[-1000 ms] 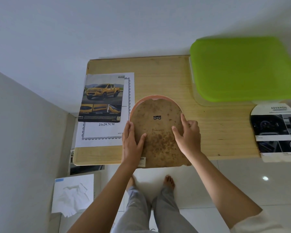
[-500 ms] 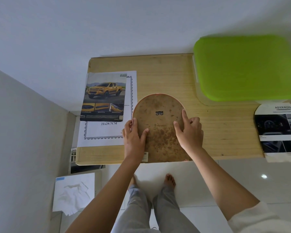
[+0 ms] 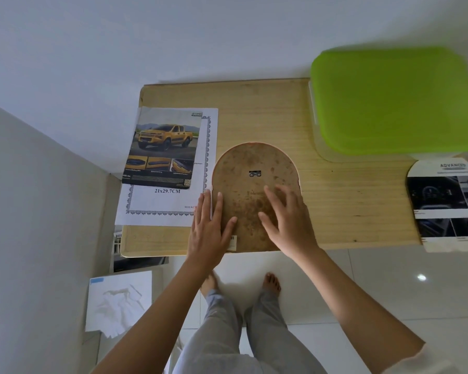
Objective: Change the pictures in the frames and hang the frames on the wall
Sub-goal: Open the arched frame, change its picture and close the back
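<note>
An arch-shaped frame (image 3: pixel 254 163) lies face down on the wooden table (image 3: pixel 335 190), its stained brown backing board up, with a small metal hanger near the top. My left hand (image 3: pixel 210 228) rests flat on the frame's lower left edge, fingers spread. My right hand (image 3: pixel 287 217) lies flat on the lower right of the backing, slightly blurred. Left of the frame lies a yellow pickup truck picture (image 3: pixel 162 152) on a white bordered insert sheet (image 3: pixel 157 209). An arch-cut car interior picture (image 3: pixel 449 203) lies at the table's right edge.
A clear box with a green lid (image 3: pixel 395 101) stands at the table's back right. White walls run behind and to the left. A tissue box (image 3: pixel 119 300) sits low at the left, with magazines under the table edge. My bare feet stand on white tiles.
The backing board has been pushed down flush into the frame, so the pink rim no longer shows. Both hands have slid lower and flattened on it.
</note>
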Tool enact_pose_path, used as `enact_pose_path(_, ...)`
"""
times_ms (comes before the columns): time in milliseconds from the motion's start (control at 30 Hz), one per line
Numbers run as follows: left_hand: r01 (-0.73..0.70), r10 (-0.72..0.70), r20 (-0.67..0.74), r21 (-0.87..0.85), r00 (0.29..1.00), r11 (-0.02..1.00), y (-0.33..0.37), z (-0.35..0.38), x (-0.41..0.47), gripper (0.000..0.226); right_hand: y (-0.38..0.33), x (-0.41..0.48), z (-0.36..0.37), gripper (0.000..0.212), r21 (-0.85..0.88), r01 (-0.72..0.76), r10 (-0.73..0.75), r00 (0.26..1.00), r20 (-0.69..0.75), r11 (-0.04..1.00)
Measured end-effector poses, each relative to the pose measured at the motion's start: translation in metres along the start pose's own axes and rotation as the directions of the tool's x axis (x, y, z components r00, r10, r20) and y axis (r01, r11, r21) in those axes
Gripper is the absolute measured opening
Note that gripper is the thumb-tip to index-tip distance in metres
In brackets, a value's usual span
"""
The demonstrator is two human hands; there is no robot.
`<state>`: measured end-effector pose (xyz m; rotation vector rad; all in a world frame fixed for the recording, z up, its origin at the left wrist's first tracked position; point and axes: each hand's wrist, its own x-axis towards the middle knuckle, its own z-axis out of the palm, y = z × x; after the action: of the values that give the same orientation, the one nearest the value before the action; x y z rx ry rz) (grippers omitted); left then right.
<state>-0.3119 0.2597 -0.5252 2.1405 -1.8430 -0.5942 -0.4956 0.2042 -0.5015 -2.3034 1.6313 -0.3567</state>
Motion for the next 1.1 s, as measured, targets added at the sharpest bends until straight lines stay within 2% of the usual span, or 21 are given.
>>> enact_pose_path(100, -0.001, 0.001, 0.021, -0.001, 1.0, 1.0, 0.0, 0.001, 0.0, 0.071, 0.001, -0.001, 0.012, 0.068, -0.086, 0.081, -0.066, 0.985, 0.158, 0.993)
enact_pose_path(200, 0.01, -0.011, 0.017, 0.013, 1.0, 1.0, 0.002, 0.002, 0.0, 0.073, 0.005, -0.004, 0.02, 0.074, -0.154, 0.106, -0.073, 0.976, 0.205, 0.982)
enact_pose_path(533, 0.03, -0.029, -0.006, 0.036, 1.0, 0.999, 0.0, 0.006, 0.0, 0.074, 0.006, -0.003, 0.028, 0.075, -0.245, 0.105, -0.062, 0.982, 0.177, 0.964)
enact_pose_path(833, 0.029, -0.029, -0.008, 0.056, 1.0, 0.998, 0.0, 0.007, 0.0, 0.076, 0.0, -0.011, 0.026, 0.074, -0.201, 0.052, -0.011, 0.98, 0.201, 0.978)
enact_pose_path(1100, 0.035, -0.034, -0.024, 0.059, 0.999, 0.998, -0.002, 0.011, 0.001, 0.076, -0.001, -0.013, 0.028, 0.077, -0.239, 0.044, 0.009, 0.976, 0.217, 0.97)
